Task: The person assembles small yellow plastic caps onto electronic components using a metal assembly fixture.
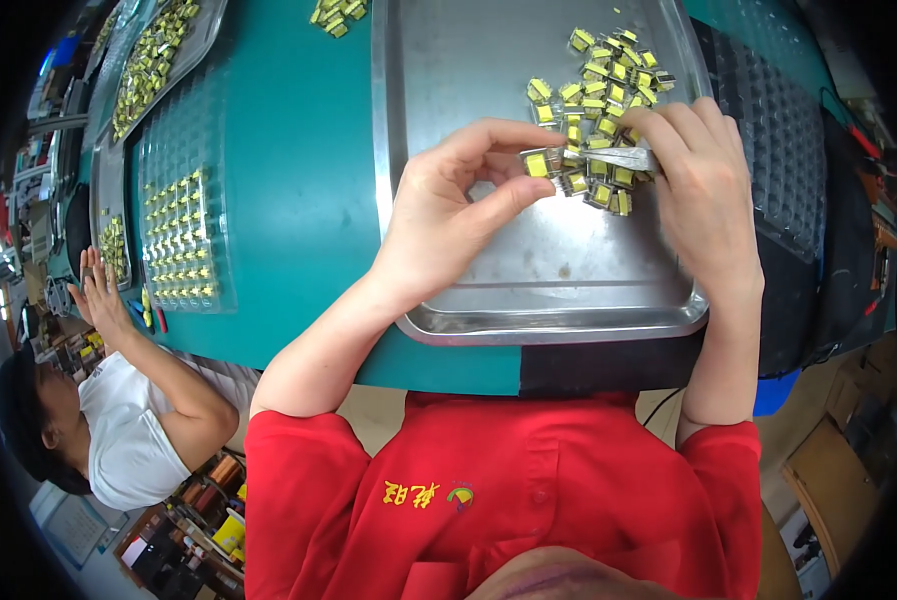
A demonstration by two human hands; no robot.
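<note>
Between the thumb and forefinger of my left hand (439, 205) is a small transformer (537, 165) with yellow tape and metal pins. My right hand (704, 185) is closed around metal tweezers (621, 157), whose tips point left and reach the transformer's right side; whether they touch it I cannot tell. Both hands are over a shallow steel tray (469, 270). A loose pile of similar yellow transformers (609, 90) lies in the tray, just beyond and beneath the tweezers. My right fingers hide part of the pile's right side.
Clear plastic blister trays (789, 150) stand at the right. On the green table (299, 220) to the left, another blister tray (184, 240) holds rows of yellow parts, near a metal tray (159, 60) heaped with more. A co-worker in white (134, 430) sits at the left.
</note>
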